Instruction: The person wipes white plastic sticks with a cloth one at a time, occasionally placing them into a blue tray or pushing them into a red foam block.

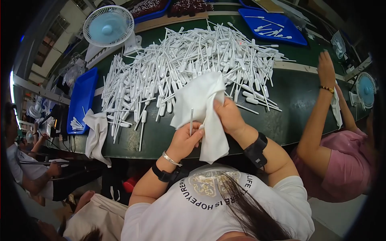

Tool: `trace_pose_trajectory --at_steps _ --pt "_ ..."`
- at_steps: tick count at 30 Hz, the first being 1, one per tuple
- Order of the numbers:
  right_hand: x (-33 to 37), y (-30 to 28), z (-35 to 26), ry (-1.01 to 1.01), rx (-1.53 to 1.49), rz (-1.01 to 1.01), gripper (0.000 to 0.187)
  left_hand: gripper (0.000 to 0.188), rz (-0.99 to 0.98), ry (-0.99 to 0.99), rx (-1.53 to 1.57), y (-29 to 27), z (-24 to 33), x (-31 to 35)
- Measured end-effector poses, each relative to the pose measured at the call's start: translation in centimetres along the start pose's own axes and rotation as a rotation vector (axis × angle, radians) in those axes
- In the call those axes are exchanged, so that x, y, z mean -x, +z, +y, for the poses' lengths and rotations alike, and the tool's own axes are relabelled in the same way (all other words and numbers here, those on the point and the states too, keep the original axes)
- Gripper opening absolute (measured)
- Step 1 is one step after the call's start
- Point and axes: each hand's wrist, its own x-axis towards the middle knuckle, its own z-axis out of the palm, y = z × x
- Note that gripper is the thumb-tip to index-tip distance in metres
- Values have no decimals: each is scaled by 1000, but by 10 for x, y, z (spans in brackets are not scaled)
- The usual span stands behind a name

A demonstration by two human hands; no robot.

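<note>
My left hand (185, 138) is closed around a white plastic stick (191, 116), whose thin shaft points up from the fingers. What the rest of that piece looks like is hidden by my hand and the cloth. A white cloth (197, 98) drapes over and between my hands, and my right hand (231, 115) grips it at its right side. The fingertips of my left hand touch the cloth's hanging fold. Just beyond my hands lies a big heap of white plastic sticks (201, 56), each with a thin shaft and a wider flattened end.
A blue tray (82, 100) with several sticks stands at left, beside a second white cloth (96, 132). Another blue tray (277, 30) is at the back right. A fan (108, 28) stands back left. At right, a co-worker's raised arm (321, 96) reaches over the green table (297, 104).
</note>
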Motion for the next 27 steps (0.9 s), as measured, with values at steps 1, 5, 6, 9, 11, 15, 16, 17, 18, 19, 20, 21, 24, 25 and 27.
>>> trace_pose_trajectory --at_steps 1,5,6,9,11,15,16,17,18,19,20,21,24,25,27 --pt "4 0 5 35 148 -57 26 17 12 4 22 0 1 1" --pt "11 7 6 126 215 -182 27 20 5 -9 79 -11 3 5" --pt "11 8 6 153 175 -212 27 21 -36 -30 95 -16 3 5" --pt "12 6 4 156 187 -284 26 20 -91 -22 128 -19 3 6" --pt "13 7 5 156 193 -319 25 20 -126 30 156 -19 3 7" --pt "12 7 7 154 216 -334 24 18 -85 80 283 -13 2 8" --pt "12 7 7 145 241 -332 24 18 -85 81 281 -13 2 7" --pt "11 6 8 136 267 -330 25 18 -88 87 280 -13 1 6" --pt "11 6 8 129 292 -327 25 18 -89 93 280 -13 0 6" --pt "11 6 7 128 292 -327 25 18 -91 98 280 -13 0 5" --pt "11 6 7 121 302 -323 25 18 -91 98 280 -13 0 5" --pt "11 6 7 113 312 -320 25 17 -94 93 282 -13 0 4" --pt "11 6 7 110 320 -320 25 17 -102 81 287 -12 1 5" --pt "11 5 6 113 320 -324 25 16 -87 88 305 -10 1 5" --pt "11 6 6 116 320 -330 25 16 -56 103 340 -8 3 6"
